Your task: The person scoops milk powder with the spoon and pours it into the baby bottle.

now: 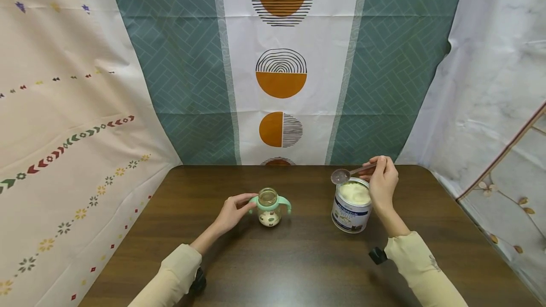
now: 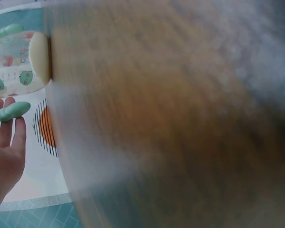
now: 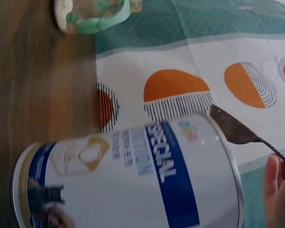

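The right hand (image 1: 383, 181) pinches a long-handled spoon (image 1: 340, 176) by its thin stem, its bowl just above the near-left rim of an open milk powder can (image 1: 350, 214); whether the bowl carries anything is hard to tell. The spoon looks light and stiff, smooth enough to twist in the fingers, so a pinch well up the stem, clear of the bowl, seems the sound hold. The left hand (image 1: 232, 212) holds the left handle of a two-handled baby bottle (image 1: 269, 212), thumb and fingers closed around it. The bottle stands upright and uncapped on the wood-grain tabletop (image 1: 277, 269), to the left of the can. Its clear, rounded wall looks rigid and slick, possibly breakable if glass; the smooth mint-green handles likely offer the surest grip. Pale contents sit low inside. The cylindrical can, glossy white and blue with a shiny rim, is probably the heaviest piece, while its cream-coloured powder (image 1: 355, 193) looks soft, loose and mounded.
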The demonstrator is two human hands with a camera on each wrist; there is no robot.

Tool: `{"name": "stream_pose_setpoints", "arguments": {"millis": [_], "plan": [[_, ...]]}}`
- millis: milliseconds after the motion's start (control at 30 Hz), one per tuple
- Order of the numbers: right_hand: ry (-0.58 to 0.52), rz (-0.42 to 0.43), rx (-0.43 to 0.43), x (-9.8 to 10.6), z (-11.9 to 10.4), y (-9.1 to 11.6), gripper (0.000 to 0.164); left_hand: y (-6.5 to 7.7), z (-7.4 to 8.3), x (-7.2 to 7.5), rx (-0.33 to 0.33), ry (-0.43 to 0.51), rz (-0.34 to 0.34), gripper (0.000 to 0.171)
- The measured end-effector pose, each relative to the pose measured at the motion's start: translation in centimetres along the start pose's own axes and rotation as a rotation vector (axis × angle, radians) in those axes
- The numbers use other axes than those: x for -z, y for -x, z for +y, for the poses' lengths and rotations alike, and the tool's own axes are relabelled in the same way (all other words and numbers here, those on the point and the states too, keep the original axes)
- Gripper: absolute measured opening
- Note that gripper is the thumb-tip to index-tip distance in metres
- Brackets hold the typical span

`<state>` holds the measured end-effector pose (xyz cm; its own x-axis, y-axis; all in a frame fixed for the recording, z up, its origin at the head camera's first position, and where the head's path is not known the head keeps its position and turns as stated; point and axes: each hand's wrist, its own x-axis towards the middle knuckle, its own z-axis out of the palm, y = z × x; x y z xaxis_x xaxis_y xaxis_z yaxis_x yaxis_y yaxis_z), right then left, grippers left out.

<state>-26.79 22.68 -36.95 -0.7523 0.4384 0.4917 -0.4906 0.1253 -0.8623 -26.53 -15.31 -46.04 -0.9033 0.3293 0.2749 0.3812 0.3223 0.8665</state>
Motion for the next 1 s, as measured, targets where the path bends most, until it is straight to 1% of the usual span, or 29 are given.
{"name": "stream_pose_setpoints", "arguments": {"millis": [167,333,500,567,667,800,933,1000], "plan": [[0.058,0.045,0.139,0.6,-0.2,0.0,0.039,0.0,0.0,0.0,-0.002,-0.004,0.003,0.031],[0.186,0.062,0.315,1.0,0.1,0.1,0.036,0.0,0.1,0.0,-0.001,-0.024,0.012,0.031],[0.269,0.001,0.553,1.6,2.5,-0.6,0.031,0.0,0.0,0.0,-0.004,-0.003,0.001,0.031],[0.294,-0.035,0.650,2.0,3.5,-0.9,0.032,0.0,-0.1,0.0,-0.004,0.002,-0.001,0.031],[0.321,-0.085,0.770,2.5,4.2,-1.1,0.037,0.1,-0.1,0.0,-0.003,-0.003,0.000,0.031],[0.359,-0.137,0.867,3.0,4.4,-1.1,0.043,0.1,-0.1,0.0,-0.001,-0.008,-0.001,0.031],[0.407,-0.171,0.915,3.2,4.7,-1.0,0.047,0.1,0.1,-0.1,0.002,-0.023,-0.001,0.031],[0.411,-0.188,0.928,3.3,4.9,-1.0,0.047,0.1,0.1,-0.1,0.005,-0.027,0.001,0.031]]}}
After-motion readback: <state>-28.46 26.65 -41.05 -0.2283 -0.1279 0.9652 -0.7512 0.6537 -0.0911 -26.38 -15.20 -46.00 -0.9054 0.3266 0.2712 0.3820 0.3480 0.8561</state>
